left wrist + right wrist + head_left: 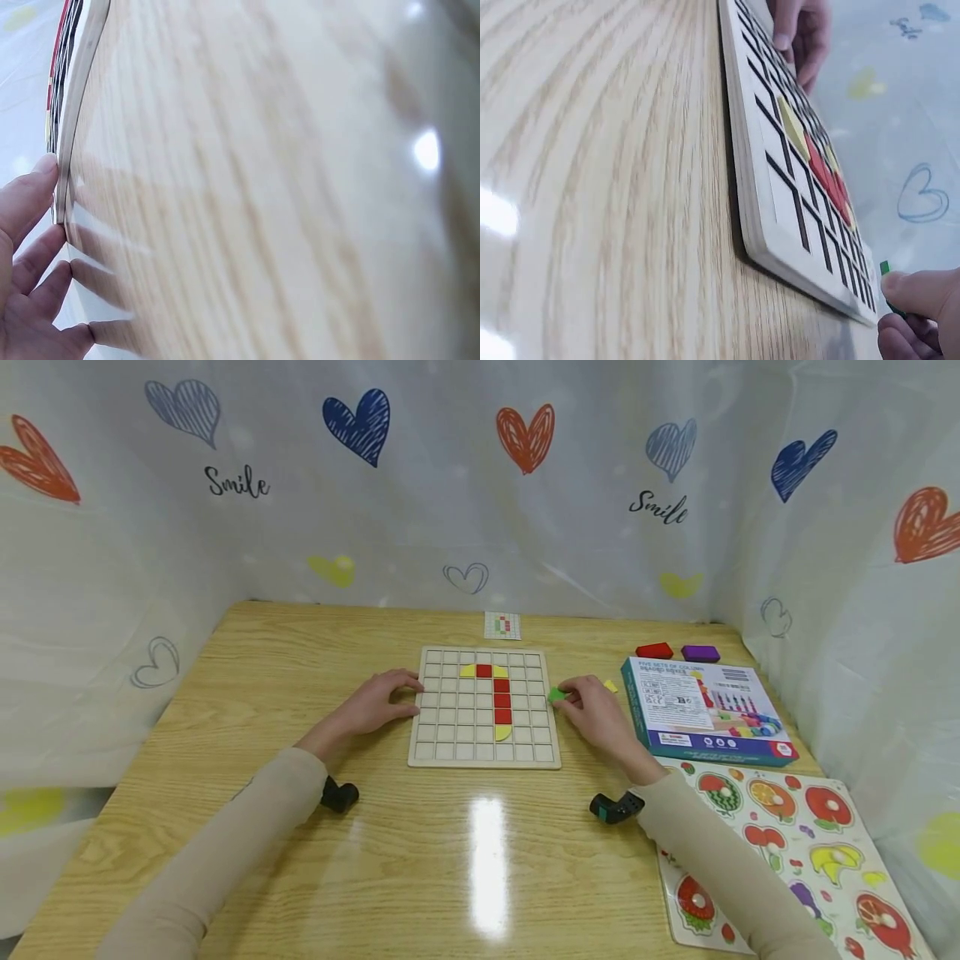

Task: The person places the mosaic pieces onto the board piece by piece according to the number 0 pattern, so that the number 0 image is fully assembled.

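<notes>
A square wooden grid board (pixel 447 731) lies mid-table. Red square tiles (pixel 502 700) form a column on it, with another red square above left and yellow rounded tiles (pixel 503 732) at the ends and corner. The left hand (pixel 381 700) touches the board's left edge with thumb and fingertips; the left wrist view shows these fingers (pixel 45 259) at the rim. Just off the board's right edge, the right hand (pixel 596 712) pinches a small green tile (pixel 556 694) between thumb and fingers. Part of that tile is hidden by the fingers.
A small pattern card (pixel 502 626) lies behind the board. To the right are a yellow piece (pixel 611 687), a boxed bead set (pixel 705 710), a red block (pixel 654 651) and a purple block (pixel 701 653). A fruit puzzle board (pixel 810 843) lies under the right forearm.
</notes>
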`<control>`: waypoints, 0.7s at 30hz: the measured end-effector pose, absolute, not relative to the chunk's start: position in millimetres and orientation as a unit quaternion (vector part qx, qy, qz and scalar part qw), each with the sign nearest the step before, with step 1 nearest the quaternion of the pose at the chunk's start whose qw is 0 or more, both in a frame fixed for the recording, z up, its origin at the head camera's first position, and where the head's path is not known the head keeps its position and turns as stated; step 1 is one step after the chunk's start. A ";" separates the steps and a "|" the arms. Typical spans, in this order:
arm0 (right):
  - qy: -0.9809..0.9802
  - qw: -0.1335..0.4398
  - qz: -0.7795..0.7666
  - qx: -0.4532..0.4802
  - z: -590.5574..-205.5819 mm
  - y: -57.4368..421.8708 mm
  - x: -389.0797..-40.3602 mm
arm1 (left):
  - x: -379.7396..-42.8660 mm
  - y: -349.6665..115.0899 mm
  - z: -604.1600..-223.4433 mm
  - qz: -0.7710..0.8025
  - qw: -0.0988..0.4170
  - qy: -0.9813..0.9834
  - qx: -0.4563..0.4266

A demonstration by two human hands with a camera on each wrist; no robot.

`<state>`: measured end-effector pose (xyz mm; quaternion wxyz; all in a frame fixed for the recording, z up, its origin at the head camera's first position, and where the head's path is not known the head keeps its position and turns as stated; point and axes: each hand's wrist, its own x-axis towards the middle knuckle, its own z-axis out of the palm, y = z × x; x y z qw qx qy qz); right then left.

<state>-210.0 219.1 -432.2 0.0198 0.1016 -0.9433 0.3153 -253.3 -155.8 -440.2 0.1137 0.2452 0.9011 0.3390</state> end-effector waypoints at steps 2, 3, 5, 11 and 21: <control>-0.936 0.018 0.331 0.116 -429.7 214.0 -205.7 | -253.1 -155.9 -439.9 0.339 0.114 0.901 0.246; -0.932 0.017 0.339 0.123 -428.9 210.9 -203.6 | -253.0 -155.9 -439.6 0.339 0.116 0.901 0.245; -0.927 0.017 0.350 0.137 -428.1 204.3 -199.7 | -252.3 -155.8 -438.7 0.338 0.118 0.901 0.246; -0.917 0.003 0.365 0.163 -430.0 182.9 -191.6 | -250.8 -156.5 -437.1 0.335 0.119 0.902 0.246; -0.914 0.003 0.331 0.233 -431.5 158.5 -185.3 | -251.3 -157.4 -439.1 0.333 0.112 0.902 0.250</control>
